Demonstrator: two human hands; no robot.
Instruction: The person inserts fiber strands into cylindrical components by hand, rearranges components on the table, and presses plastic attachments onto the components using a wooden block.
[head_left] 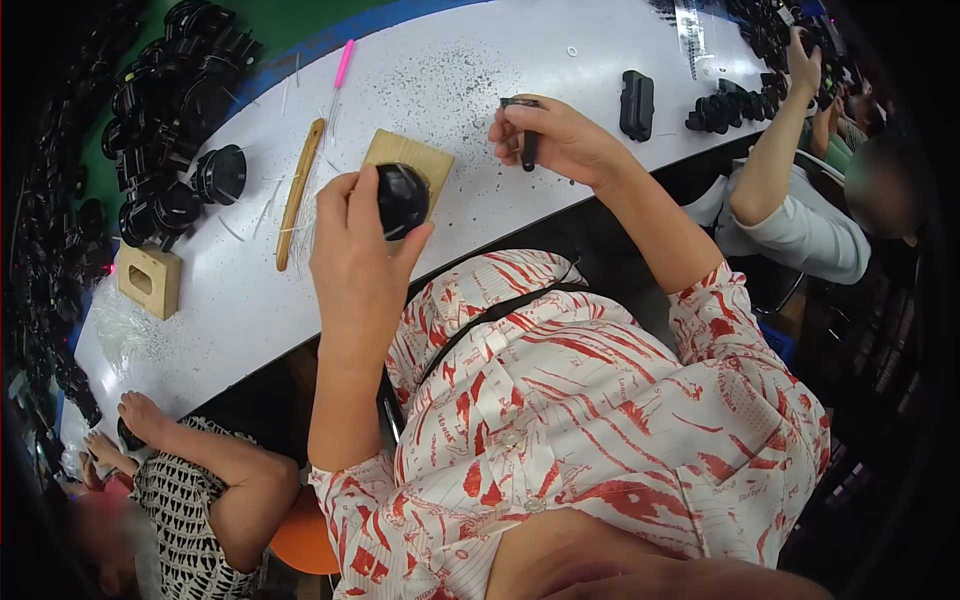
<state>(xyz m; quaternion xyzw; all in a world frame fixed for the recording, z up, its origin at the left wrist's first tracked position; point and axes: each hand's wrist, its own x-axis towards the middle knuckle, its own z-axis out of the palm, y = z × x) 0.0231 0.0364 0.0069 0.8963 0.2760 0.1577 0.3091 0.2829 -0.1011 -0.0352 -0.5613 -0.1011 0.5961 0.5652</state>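
A round, glossy black part (pixel 402 202) is in my left hand (pixel 358 235), whose fingers wrap its left side. Beneath and behind it lies a flat wooden block (pixel 437 160) on the white table (pixel 480 40). To the right, my right hand (pixel 553 135) is closed on a small black tool (pixel 529 150) that points down, with a dark piece at its top by the fingertips. The two hands are apart. A wooden stick (pixel 299 195) and a pink-handled tool (pixel 344 66) lie left of the block.
Piles of black parts (pixel 200 95) stand along the left side, near a wooden block with a hole (pixel 149 282). A black case (pixel 636 105) lies right of my hands. Co-workers sit at both sides, one with a raised arm (pixel 770 170). Dark crumbs and clear strands litter the table.
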